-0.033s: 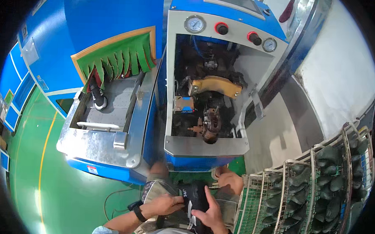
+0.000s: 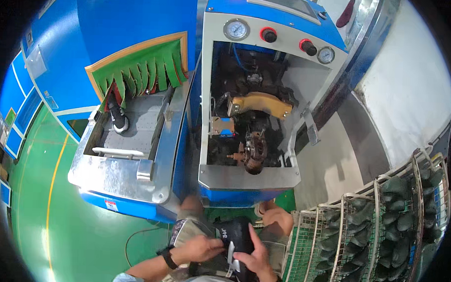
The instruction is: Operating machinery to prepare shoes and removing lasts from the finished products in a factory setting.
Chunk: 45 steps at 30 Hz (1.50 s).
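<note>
Black shoe point(image 2: 241, 231) lies on the lap point(image 2: 186, 234), between the two hands, white markings facing up. The right hand point(image 2: 257, 259) has its thumb laid over the top and its fingers stretched along the right side, so the shoe sits held between them. Across from it, the left hand point(image 2: 198, 249) keeps its fingers curled close together at the shoe's left edge; whether they pinch any of it, I cannot tell. Behind the fingers, dark bands point(image 2: 169, 259) circle both wrists. Beyond the fingers, straight ahead, stands a blue-and-white machine point(image 2: 249, 179) with a curved yellow part point(image 2: 261, 103) inside its opening. Ahead and left of the fingers, another dark shoe point(image 2: 118, 120) rests on a metal-topped unit point(image 2: 115, 174) by a green strip curtain point(image 2: 138, 76). Right of the fingers, a wire rack point(image 2: 337, 244) holds dark, rounded pieces point(image 2: 396, 188).
</note>
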Available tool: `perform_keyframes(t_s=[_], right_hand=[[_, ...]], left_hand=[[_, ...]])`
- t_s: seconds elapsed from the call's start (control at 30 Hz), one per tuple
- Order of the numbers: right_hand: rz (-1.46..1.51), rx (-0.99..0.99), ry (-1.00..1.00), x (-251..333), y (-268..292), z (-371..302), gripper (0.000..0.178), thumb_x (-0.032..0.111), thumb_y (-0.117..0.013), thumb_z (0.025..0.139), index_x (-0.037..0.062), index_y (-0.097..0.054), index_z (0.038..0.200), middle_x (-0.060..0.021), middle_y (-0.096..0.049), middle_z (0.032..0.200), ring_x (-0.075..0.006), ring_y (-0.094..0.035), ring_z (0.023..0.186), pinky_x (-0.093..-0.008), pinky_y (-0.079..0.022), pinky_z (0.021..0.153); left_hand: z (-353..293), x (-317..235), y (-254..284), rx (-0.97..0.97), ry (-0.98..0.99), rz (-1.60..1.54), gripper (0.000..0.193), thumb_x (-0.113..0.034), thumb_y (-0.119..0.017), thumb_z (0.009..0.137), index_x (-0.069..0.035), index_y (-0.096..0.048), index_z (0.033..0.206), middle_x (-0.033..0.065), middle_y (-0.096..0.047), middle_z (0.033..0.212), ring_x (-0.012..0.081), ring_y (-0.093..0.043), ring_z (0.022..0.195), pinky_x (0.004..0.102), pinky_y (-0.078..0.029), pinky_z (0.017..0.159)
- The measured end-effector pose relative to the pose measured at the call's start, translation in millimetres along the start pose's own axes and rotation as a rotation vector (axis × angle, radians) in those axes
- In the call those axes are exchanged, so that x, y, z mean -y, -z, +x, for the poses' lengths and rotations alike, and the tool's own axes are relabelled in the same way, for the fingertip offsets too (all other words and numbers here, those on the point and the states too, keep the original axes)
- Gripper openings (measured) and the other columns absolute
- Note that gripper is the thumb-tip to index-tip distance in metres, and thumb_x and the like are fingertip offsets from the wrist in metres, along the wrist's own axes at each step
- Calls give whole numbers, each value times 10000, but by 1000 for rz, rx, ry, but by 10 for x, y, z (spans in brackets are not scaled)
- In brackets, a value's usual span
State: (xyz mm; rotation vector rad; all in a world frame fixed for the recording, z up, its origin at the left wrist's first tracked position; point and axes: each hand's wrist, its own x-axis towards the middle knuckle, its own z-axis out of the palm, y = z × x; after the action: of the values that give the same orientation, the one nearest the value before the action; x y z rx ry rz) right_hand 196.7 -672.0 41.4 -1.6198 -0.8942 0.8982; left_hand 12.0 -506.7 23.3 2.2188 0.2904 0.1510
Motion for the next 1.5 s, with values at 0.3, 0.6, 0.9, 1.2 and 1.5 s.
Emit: perform_keyframes(t_s=[0.3,0.6,0.9,1.2,1.5], right_hand=[[286,-218,266,1345,841,962,1022,153,-747,627,-47,-359,1551,-139,-576,1403,-255,-580,1267,-347,-413,1116],[-189,-138,199,2624,968,2008,891,-36,-715,736,-79,-352,1549,-153,-605,1327,-146,-621,1069,-270,-492,952],[-968,99,-138,2791,638,2846,957,330,-753,705,82,-407,1562,-331,-648,1192,-420,-660,1075,-404,-498,960],[-1027,-213,189,2294,508,2965,930,330,-706,777,71,-332,1589,-326,-599,1163,-471,-615,1079,-457,-478,975],[-1091,-526,215,2374,411,2621,951,241,-649,830,210,-156,1643,-361,-491,1340,-550,-601,1098,-565,-496,937]], left_hand=[[418,-483,360,-616,59,-13,354,-166,-739,889,-21,-625,1191,160,-682,820,293,-702,711,371,-552,614],[380,0,164,-90,446,-539,321,-297,-640,996,-33,-678,1175,134,-737,915,225,-718,827,364,-557,752],[404,101,-43,119,484,-619,335,-364,-584,1004,-88,-694,1158,138,-742,913,312,-730,859,408,-557,777],[369,318,13,-129,432,-530,344,-369,-563,1006,-73,-684,1132,191,-725,894,396,-705,851,475,-552,749],[437,1,20,-118,321,-440,395,-406,-509,1031,-68,-647,1181,217,-720,986,428,-687,920,514,-536,803]])
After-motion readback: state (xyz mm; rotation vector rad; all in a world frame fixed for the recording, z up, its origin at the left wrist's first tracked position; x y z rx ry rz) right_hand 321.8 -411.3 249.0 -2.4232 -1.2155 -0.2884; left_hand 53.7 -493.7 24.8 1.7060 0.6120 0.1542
